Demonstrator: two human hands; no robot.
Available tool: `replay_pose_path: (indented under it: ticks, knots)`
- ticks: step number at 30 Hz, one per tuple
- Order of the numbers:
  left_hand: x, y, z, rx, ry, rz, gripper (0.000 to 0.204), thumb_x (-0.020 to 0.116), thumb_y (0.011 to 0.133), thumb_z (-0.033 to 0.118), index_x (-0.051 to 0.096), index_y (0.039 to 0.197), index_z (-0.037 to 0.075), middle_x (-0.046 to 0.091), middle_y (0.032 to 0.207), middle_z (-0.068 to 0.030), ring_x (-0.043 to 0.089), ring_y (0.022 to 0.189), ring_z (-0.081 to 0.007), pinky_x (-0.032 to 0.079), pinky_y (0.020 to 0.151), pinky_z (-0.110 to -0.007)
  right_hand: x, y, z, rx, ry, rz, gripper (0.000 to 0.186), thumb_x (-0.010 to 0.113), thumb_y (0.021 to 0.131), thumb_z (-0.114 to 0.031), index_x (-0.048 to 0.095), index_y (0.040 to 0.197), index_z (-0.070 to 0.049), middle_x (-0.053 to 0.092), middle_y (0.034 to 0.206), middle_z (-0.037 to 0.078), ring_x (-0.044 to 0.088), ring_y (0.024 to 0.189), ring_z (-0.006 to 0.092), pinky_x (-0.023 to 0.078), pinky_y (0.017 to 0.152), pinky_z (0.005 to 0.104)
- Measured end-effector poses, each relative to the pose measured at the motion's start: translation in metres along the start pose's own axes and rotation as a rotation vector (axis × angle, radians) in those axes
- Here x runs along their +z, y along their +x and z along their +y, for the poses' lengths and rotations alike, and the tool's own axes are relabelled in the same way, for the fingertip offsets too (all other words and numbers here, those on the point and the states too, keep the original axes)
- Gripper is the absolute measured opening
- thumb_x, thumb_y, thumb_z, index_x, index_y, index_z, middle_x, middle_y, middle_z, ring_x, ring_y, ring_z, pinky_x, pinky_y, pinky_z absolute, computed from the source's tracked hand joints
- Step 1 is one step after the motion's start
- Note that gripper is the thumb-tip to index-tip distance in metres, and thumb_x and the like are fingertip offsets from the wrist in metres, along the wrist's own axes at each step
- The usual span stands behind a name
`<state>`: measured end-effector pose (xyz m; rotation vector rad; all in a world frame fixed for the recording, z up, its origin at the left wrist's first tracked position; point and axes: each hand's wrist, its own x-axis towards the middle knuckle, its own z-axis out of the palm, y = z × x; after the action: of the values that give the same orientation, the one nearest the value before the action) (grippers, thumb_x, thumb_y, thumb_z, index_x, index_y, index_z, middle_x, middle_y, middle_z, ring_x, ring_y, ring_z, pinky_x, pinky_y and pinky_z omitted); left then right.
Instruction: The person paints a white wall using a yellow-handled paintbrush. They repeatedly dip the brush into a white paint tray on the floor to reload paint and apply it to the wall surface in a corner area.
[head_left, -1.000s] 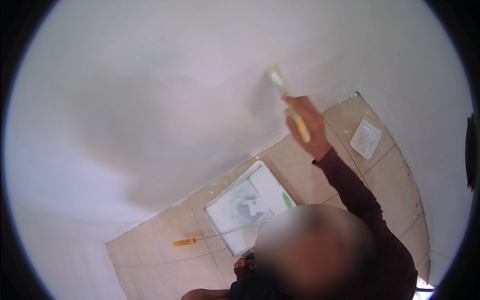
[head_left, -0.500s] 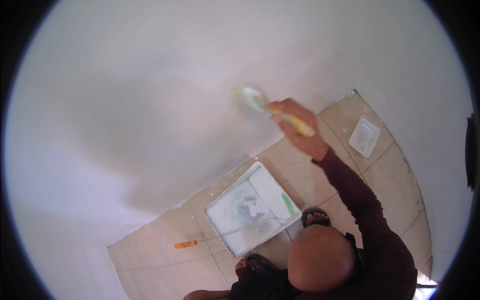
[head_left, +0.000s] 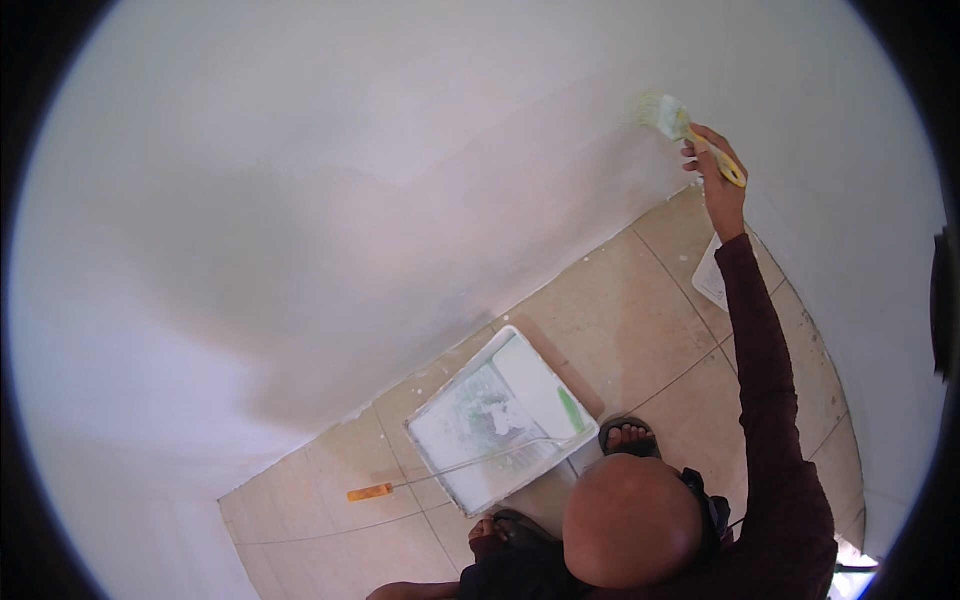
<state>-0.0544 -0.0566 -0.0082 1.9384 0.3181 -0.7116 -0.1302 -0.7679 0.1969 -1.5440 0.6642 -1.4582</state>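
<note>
My right hand [head_left: 718,182] grips a yellow-handled paintbrush [head_left: 670,117], its pale, paint-coated bristles against the white wall [head_left: 420,110] near the corner. Low by the sandalled feet, my left hand [head_left: 483,529] is small in view, with curled fingers; what it holds, if anything, cannot be made out. Beside it on the tiles lies a white paint tray [head_left: 535,374] with white paint and a green streak. A roller frame [head_left: 370,492] with an orange handle and thin metal rod rests across the tray.
A small white plastic container [head_left: 708,272] sits on the tiled floor [head_left: 590,320], partly behind the right arm. Walls meet the floor at the left and right. A head and dark-clothed shoulders [head_left: 632,515] fill the bottom centre, with a sandalled foot [head_left: 628,436] beside the tray.
My right hand and the brush swept down-left, then moved up and right toward the corner; the arm now partly covers the small container. The tray and roller stay put.
</note>
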Motion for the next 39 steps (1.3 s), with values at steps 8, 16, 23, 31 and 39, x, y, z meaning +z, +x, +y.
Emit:
replay_pose_path:
  ticks: [8, 16, 23, 31, 39]
  knots:
    - [0.000, -0.002, 0.005, -0.004, 0.002, -0.009, 0.045, 0.053, 0.097, 0.033, 0.057, 0.060, 0.006, 0.057, 0.050, -0.0059, 0.050, 0.042, -0.0142, 0.038, 0.044, -0.027, 0.054, -0.051, -0.010, -0.394, -0.330, -0.068, 0.032, 0.059, 0.089, 0.003, 0.061, 0.120, -0.002, 0.062, 0.104, 0.011, 0.060, 0.095, 0.0198, 0.049, 0.081, 0.0303]
    - [-0.005, 0.007, -0.013, 0.037, -0.084, -0.081, 0.045, 0.055, 0.096, 0.033, 0.055, 0.060, 0.007, 0.057, 0.050, -0.0063, 0.050, 0.042, -0.0140, 0.038, 0.043, -0.027, 0.134, -0.138, -0.068, -0.284, -0.126, -0.436, 0.041, 0.061, 0.082, 0.007, 0.059, 0.122, -0.003, 0.060, 0.102, 0.015, 0.060, 0.089, 0.0290, 0.049, 0.078, 0.0330]
    - [-0.004, 0.003, -0.004, 0.010, -0.007, -0.027, 0.046, 0.055, 0.097, 0.032, 0.052, 0.058, 0.008, 0.058, 0.051, -0.0068, 0.051, 0.043, -0.0146, 0.039, 0.044, -0.027, 0.123, -0.121, -0.064, -0.221, 0.077, -0.576, 0.039, 0.059, 0.084, 0.007, 0.061, 0.121, -0.003, 0.061, 0.104, 0.013, 0.061, 0.090, 0.0237, 0.049, 0.081, 0.0317]
    - [0.004, -0.008, 0.017, -0.023, 0.040, -0.025, 0.046, 0.052, 0.097, 0.031, 0.055, 0.058, 0.007, 0.059, 0.052, -0.0066, 0.052, 0.046, -0.0150, 0.040, 0.046, -0.027, 0.030, -0.037, -0.011, 0.028, 0.066, -0.213, 0.028, 0.055, 0.097, -0.014, 0.062, 0.121, -0.001, 0.064, 0.107, 0.009, 0.063, 0.092, 0.0151, 0.053, 0.076, 0.0272]
    - [-0.001, 0.001, 0.000, 0.001, -0.008, -0.001, 0.045, 0.053, 0.097, 0.032, 0.056, 0.060, 0.007, 0.057, 0.049, -0.0055, 0.049, 0.042, -0.0132, 0.038, 0.044, -0.027, -0.010, 0.001, 0.009, 0.032, 0.003, 0.082, 0.029, 0.054, 0.098, -0.018, 0.061, 0.121, -0.002, 0.065, 0.106, 0.008, 0.063, 0.092, 0.0142, 0.053, 0.075, 0.0278]
